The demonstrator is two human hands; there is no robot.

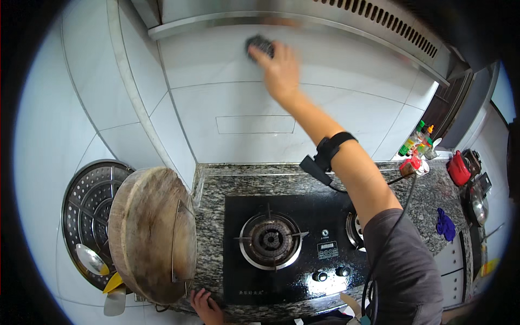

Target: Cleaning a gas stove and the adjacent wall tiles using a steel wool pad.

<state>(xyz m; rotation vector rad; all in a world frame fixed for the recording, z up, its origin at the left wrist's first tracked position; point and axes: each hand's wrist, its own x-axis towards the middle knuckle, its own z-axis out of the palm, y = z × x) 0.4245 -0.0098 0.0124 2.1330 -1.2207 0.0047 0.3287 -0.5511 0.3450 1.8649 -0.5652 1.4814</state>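
My right hand (280, 69) is raised high and holds a dark scouring pad (260, 46), blurred. The pad appears to be against the white tiled wall (243, 99), just below the metal edge of the range hood (195, 22). A black strap with a small device (325, 156) is fastened around my right forearm. Low in the view, my left hand (206, 306) rests on the front edge of the granite countertop (209, 260) with nothing in it. It lies beside a round wooden chopping block (142, 235) that stands on its edge.
A black glass gas hob (260, 288) with a burner (271, 239) lies below my arm. Left are a perforated steamer tray (87, 207), a ladle (90, 258) and a spatula (115, 302). Condiment bottles (414, 140), a purple cloth (445, 224) and a red pot (459, 167) are right.
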